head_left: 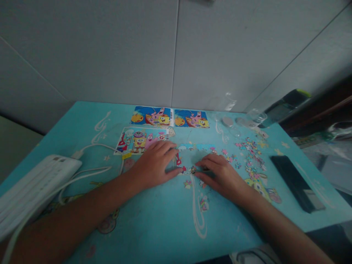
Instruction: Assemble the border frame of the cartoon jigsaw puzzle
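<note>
My left hand (155, 162) lies flat on the turquoise table (154, 223), fingers stretched toward a partly built jigsaw frame (189, 157). Its fingertips touch the frame's left edge. My right hand (220, 173) rests palm down at the frame's lower right, fingertips pressed on the bottom row of small pieces (188, 170). Neither hand lifts anything. A finished cartoon puzzle (139, 140) lies just beyond my left hand. Loose puzzle pieces (251, 156) are scattered to the right of my right hand.
Two cartoon picture cards (169, 117) lie at the table's far edge by the grey wall. A white power strip (33, 187) with cables sits at the left. A black box (297, 181) lies at the right. Clear plastic containers (239, 123) stand at the back right.
</note>
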Demonstrator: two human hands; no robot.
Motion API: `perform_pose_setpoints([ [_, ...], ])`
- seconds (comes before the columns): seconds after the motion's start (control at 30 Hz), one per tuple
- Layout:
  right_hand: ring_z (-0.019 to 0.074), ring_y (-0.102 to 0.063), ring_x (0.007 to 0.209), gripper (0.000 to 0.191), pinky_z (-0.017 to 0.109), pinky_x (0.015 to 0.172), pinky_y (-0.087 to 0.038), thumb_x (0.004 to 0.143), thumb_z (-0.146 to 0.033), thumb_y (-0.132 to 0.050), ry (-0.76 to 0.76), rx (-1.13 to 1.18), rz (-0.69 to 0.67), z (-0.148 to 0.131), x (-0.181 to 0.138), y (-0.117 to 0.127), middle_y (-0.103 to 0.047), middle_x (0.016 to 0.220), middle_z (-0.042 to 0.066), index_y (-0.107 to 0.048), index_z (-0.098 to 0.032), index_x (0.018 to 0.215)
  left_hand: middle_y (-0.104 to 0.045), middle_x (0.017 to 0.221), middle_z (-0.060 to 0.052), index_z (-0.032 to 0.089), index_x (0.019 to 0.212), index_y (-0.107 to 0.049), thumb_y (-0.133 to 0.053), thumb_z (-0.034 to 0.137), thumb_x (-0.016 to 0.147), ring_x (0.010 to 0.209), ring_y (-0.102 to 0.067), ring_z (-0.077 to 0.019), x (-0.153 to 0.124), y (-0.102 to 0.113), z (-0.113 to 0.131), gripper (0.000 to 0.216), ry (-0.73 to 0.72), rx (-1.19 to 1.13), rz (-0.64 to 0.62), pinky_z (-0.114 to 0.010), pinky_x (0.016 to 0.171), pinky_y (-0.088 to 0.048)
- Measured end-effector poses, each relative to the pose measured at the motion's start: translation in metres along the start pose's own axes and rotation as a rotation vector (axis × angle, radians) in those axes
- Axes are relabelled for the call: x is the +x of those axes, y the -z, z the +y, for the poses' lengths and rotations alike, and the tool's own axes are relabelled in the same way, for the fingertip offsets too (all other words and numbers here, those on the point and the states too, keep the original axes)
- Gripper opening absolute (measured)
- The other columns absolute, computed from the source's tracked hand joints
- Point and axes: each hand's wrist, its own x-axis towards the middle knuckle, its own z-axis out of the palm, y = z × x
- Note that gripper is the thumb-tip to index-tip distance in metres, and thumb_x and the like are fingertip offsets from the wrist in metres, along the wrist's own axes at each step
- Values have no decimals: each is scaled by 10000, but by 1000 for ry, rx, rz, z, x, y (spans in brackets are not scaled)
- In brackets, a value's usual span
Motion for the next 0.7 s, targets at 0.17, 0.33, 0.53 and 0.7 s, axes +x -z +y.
perform_pose_setpoints([
  [0.17, 228, -622, 994, 223, 393, 903, -485, 1010, -330, -592, 4, -61, -18, -2, 0, -2, -667, 1058, 74, -707, -225, 1169, -590, 1313, -148, 177, 1275, -590, -595, 584, 918, 1255, -531, -335, 0, 1, 1, 541, -3, 15, -9, -539, 1088, -420],
  [0.33, 238, -619, 962, 215, 412, 907, -469, 1017, -341, -573, -16, -141, -1, -8, 1, -8, -668, 996, 73, -724, -221, 1111, -584, 1318, -149, 150, 1269, -599, -592, 587, 919, 1256, -523, -332, 0, 2, 2, 560, 0, 27, -25, -527, 1096, -416],
  [0.53, 245, -617, 972, 224, 423, 902, -471, 1020, -317, -561, -29, -141, 57, -7, -1, -3, -671, 1038, 89, -718, -203, 1132, -588, 1321, -140, 168, 1278, -588, -594, 582, 920, 1255, -525, -329, 0, 2, 2, 547, 0, 25, -18, -528, 1092, -419],
  [0.7, 231, -624, 970, 235, 409, 897, -482, 1010, -288, -576, -31, -42, 98, 1, -2, 3, -677, 1048, 89, -701, -192, 1184, -588, 1318, -144, 165, 1259, -596, -576, 587, 931, 1250, -530, -326, 1, 3, 3, 535, 0, 27, -26, -523, 1090, -419],
])
